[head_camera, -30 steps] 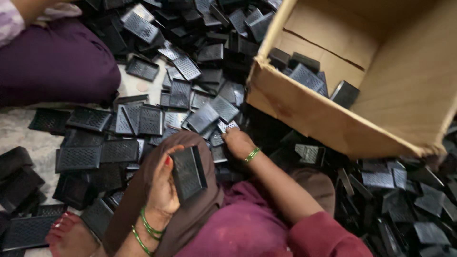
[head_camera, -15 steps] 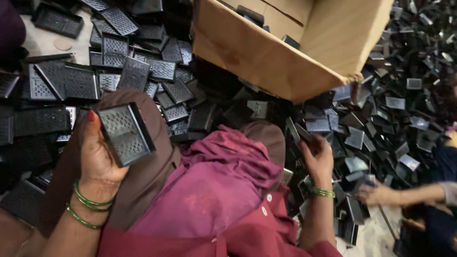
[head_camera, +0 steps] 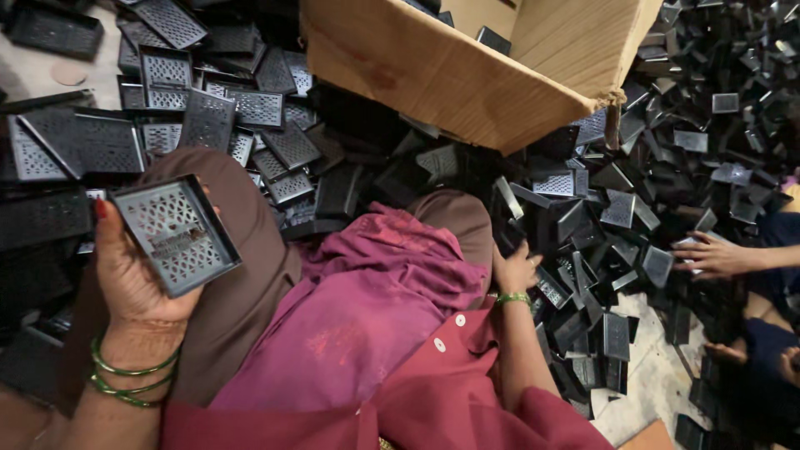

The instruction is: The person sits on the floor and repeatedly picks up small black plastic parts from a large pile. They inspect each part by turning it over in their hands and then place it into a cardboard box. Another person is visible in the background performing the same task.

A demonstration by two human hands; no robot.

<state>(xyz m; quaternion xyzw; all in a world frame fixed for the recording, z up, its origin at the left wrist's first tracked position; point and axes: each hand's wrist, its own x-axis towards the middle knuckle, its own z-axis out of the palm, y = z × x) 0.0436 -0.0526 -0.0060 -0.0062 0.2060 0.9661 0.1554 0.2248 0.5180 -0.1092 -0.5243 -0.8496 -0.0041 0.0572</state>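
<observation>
Head view, looking down at a person seated on the floor. The left hand (head_camera: pixel 133 279), with green bangles at the wrist, is raised at the left side of the view, its fingers curled around a black perforated tray (head_camera: pixel 177 234), a shallow rectangular piece with a diamond-pattern grille, gripped by its left edge and tilted. The right hand (head_camera: pixel 515 271), also with a green bangle, reaches down to the right of the knee, fingers loosely curled among the black pieces; whether it has hold of one cannot be told.

Over the lap lies magenta cloth (head_camera: pixel 375 317) above brown trousers (head_camera: pixel 242 292).

The floor (head_camera: pixel 658 375) is pale and patterned, showing only in small bare patches at the lower right and upper left. Nearly all of it is covered by a heap of black trays (head_camera: pixel 633 192), lying flat, tilted and overlapping, spreading to the right edge and the upper left corner. A large cardboard box (head_camera: pixel 450 79) sits tipped at the top centre, its open mouth turned away, a few black pieces inside.

At the right edge another person's hand (head_camera: pixel 712 254) rests on the heap, fingers spread, beside dark blue clothing.
</observation>
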